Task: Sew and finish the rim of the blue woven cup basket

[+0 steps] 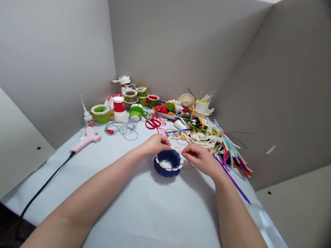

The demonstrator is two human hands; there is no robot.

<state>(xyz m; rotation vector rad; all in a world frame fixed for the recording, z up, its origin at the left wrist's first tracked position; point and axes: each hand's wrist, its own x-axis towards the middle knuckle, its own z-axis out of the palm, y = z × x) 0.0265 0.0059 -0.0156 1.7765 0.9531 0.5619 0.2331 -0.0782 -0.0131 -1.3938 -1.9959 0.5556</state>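
Observation:
A small dark blue bowl-shaped basket [166, 171] with a white scalloped rim stands on the white-covered table, its opening facing up. My left hand [157, 143] is closed at the far left of that rim, thumb and fingers pinched on its edge. Just off the right side of the rim is my right hand [198, 157], its fingertips pressed together. Whatever it pinches is too small to make out. A thin pale cord [190, 166] lies by the basket, partly hidden beneath the right hand.
On the left lie a pink glue gun [86, 140] with a black cable and a glue bottle [88, 118]. Small green baskets [101, 114], grey cord [122, 129], red scissors [153, 124] and a yarn tray [168, 116] stand behind. Lace [207, 140] and coloured strips [234, 148] pile up at right.

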